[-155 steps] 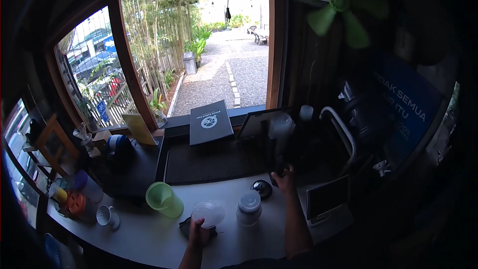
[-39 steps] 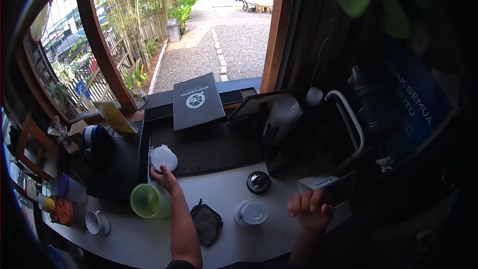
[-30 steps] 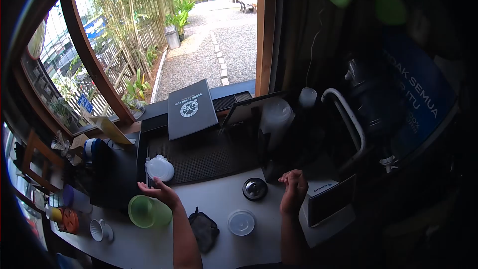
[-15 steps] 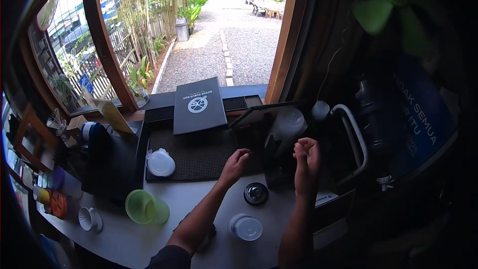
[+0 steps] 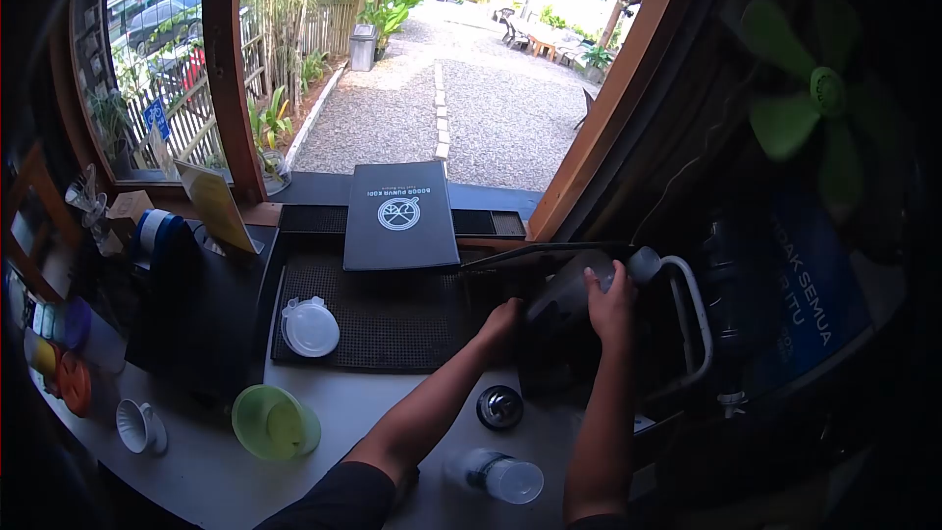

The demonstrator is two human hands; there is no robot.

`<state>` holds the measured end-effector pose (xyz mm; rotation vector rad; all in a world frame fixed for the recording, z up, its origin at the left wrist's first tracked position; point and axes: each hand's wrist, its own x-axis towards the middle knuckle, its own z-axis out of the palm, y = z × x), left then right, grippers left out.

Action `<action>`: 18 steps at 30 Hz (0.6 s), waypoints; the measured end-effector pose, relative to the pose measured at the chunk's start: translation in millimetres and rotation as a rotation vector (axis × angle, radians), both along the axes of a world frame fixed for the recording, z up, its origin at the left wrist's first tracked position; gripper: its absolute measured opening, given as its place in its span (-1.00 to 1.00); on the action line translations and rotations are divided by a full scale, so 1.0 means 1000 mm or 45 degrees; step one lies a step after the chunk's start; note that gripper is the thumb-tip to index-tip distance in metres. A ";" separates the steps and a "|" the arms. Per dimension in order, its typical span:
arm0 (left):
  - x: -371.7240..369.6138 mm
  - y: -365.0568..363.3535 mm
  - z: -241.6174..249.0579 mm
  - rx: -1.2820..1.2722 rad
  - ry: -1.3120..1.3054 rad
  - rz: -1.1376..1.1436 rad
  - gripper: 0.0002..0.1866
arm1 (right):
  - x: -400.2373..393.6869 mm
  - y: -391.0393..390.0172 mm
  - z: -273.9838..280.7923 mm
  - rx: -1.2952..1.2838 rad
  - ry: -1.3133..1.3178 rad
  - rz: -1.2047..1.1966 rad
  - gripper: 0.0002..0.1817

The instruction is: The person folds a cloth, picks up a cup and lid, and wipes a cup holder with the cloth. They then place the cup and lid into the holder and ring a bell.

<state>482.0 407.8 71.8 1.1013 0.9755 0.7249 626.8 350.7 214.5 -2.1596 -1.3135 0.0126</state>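
Note:
My right hand (image 5: 610, 306) has its thumb and fingers around the upper end of a translucent plastic container (image 5: 566, 290), which leans in the dark area right of the bar mat. My left hand (image 5: 502, 322) is curled beside the container's lower left side; its fingertips are lost in shadow, so what they hold is hidden. Below my hands, a silver call bell (image 5: 499, 407) sits on the white counter (image 5: 392, 402). Closer to me is a clear plastic cup (image 5: 512, 480), between my forearms.
A black menu folder (image 5: 400, 218) lies over the black bar mat (image 5: 392, 334), near a white round lid (image 5: 311, 327). Leftward stand a green tub (image 5: 276, 422) and a white coffee dripper (image 5: 141, 427). A green fan (image 5: 826, 91) and a pale curved rail (image 5: 699, 314) are at right.
My right hand has moved up and onto the translucent container, which now leans between my hands. My left hand has shifted right towards it. The camera view has turned slightly.

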 end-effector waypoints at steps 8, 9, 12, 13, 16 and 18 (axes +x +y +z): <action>0.011 0.008 -0.015 -0.019 0.015 0.027 -0.48 | 0.004 0.006 -0.001 0.058 0.040 0.074 -0.27; 0.015 0.012 -0.024 0.015 0.022 0.005 -0.49 | 0.003 0.006 -0.001 0.077 0.062 0.085 -0.27; 0.028 0.022 -0.058 0.099 0.031 -0.028 -0.52 | 0.001 0.007 -0.003 0.101 0.082 0.078 -0.25; 0.031 0.023 -0.062 0.115 0.019 -0.018 -0.52 | 0.001 0.007 -0.003 0.104 0.080 0.067 -0.23; 0.029 0.018 -0.053 0.121 0.003 -0.011 -0.51 | -0.001 0.003 -0.001 0.134 0.055 0.081 -0.23; 0.016 0.004 -0.017 0.032 -0.035 -0.012 -0.49 | -0.001 0.000 0.000 0.129 0.071 0.081 -0.23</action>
